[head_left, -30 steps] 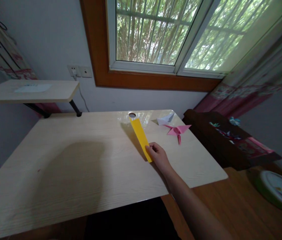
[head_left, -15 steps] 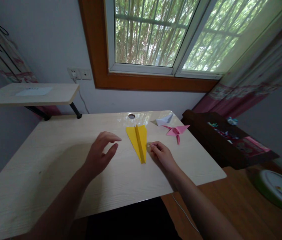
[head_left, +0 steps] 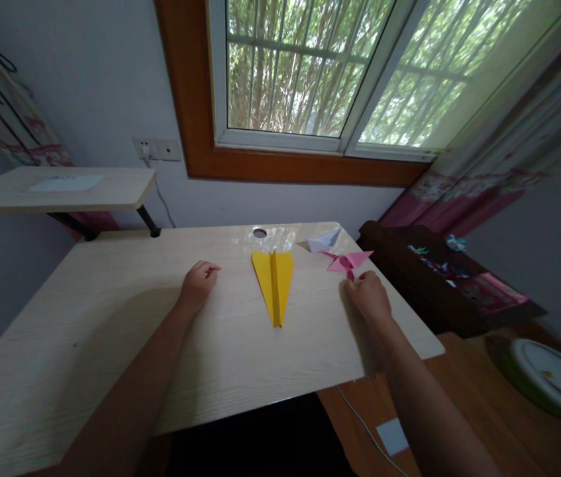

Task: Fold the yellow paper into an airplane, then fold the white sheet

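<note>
A yellow paper plane (head_left: pixel 273 281) lies flat on the pale wooden desk (head_left: pixel 111 344), nose pointing toward me, with neither hand on it. My left hand (head_left: pixel 197 285) rests on the desk to the plane's left, fingers curled together and holding nothing. My right hand (head_left: pixel 369 296) is to the plane's right, its fingertips pinching the tail of a pink paper crane (head_left: pixel 347 260). A white folded paper figure (head_left: pixel 324 239) sits just behind the crane, near the desk's far edge.
A round cable hole (head_left: pixel 259 232) is in the desk behind the plane. A raised side shelf (head_left: pixel 61 185) stands at the left. A dark wooden box (head_left: pixel 439 278) with colourful paper sits to the right, and a green-rimmed bowl (head_left: pixel 553 377) sits further right.
My right hand let go of the yellow plane, which now lies spread flat, and moved right to the pink crane. My left hand came in, then settled on the desk with curled fingers.
</note>
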{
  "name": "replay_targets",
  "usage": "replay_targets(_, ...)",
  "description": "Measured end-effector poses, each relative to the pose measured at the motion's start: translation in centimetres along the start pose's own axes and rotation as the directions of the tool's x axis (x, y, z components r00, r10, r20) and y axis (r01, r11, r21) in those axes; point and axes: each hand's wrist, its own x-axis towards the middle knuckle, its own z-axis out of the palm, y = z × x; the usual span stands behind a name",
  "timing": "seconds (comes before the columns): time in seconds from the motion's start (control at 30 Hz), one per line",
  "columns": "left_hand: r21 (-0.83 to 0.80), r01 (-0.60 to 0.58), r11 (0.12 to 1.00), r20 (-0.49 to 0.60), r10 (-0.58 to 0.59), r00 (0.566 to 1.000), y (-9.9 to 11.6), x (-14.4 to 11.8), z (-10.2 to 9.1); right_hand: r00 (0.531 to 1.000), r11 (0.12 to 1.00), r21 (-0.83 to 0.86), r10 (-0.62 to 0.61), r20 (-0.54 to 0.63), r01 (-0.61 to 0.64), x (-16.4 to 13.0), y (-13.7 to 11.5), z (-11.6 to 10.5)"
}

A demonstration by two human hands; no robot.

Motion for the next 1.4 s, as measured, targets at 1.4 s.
replay_targets(1.4,-0.468,0.183,0.865,0.170,-0.115,0.979,2.0,-0.3,-1.3,0.648,0.306,0.743,-0.729,-0.219,0.595,-6.4,-18.9,1.1)
